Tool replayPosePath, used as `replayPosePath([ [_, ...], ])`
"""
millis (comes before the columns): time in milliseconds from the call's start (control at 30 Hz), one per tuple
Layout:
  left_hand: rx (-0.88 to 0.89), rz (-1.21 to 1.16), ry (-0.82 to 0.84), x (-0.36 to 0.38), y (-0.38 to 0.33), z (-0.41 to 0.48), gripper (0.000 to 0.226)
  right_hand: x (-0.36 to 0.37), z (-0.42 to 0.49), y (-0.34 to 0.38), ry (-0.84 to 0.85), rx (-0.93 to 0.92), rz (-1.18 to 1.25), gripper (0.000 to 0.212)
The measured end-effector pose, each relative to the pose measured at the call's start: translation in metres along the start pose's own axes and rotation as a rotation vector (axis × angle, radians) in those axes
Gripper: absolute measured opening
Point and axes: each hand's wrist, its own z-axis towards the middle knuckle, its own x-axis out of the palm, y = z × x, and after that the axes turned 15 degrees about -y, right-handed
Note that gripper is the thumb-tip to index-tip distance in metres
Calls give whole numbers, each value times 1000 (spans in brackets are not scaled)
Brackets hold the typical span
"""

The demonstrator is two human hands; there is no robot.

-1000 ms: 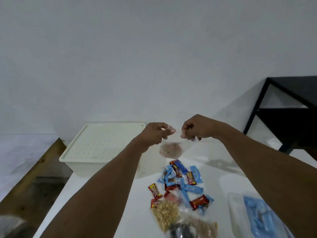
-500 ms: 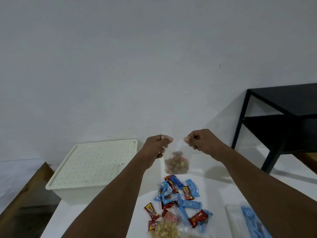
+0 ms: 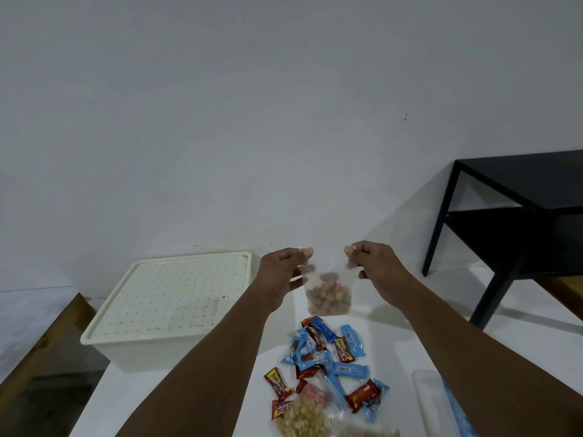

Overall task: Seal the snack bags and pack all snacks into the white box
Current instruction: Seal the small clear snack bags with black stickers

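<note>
A small clear snack bag (image 3: 329, 296) with colourful round candies hangs upright above the white table. My left hand (image 3: 284, 272) pinches its top left corner and my right hand (image 3: 375, 266) pinches its top right corner. The white box (image 3: 164, 313), its dotted lid on, sits at the table's left. Below the bag lies a pile of blue and red wrapped snacks (image 3: 331, 361). A clear bag of pale nuts (image 3: 299, 421) lies at the bottom edge, partly cut off.
A clear plastic container with something blue inside (image 3: 441, 405) sits at the lower right, mostly out of frame. A black metal shelf table (image 3: 520, 222) stands at the right against the white wall. The table's left edge drops to a wooden floor (image 3: 41, 357).
The bag has been lifted and now hangs straight between both hands, which have moved slightly apart along its top. The view has tilted upward.
</note>
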Motion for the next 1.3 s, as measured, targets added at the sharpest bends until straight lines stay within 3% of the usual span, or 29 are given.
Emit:
replayPosePath([
  [167,63,-46,-1,5,0,-3,18,17,-4,-2,31,0,-32,26],
  [267,8,-50,42,1,-1,-4,13,17,-2,-4,-18,-50,-16,31],
  [367,-66,53,148,-8,-5,-8,17,15,-3,-2,46,-117,-56,37],
  [467,19,194,155,-10,-6,-9,18,14,-5,1,80,-99,-64,34],
  [600,157,188,62,-12,-3,-6,18,10,-8,-2,56,14,51,35],
  [667,163,186,71,-12,0,-7,15,10,-9,-4,21,18,60,25],
  [733,90,159,123,-9,-1,-10,15,11,-9,-4,-2,4,51,18],
  [833,-103,122,199,-9,-3,-10,35,7,-6,-1,37,-60,-39,15],
  [900,-153,121,252,-13,-2,-8,31,3,-3,-1,34,-74,-62,15],
  [1033,-68,120,238,-14,7,-7,13,0,1,-4,-34,-49,-48,23],
  [1200,153,159,112,-5,16,-2,19,5,0,-12,-84,-15,-44,23],
  [1300,142,247,172,-7,12,-7,19,2,-1,-16,-146,-121,-175,22],
])
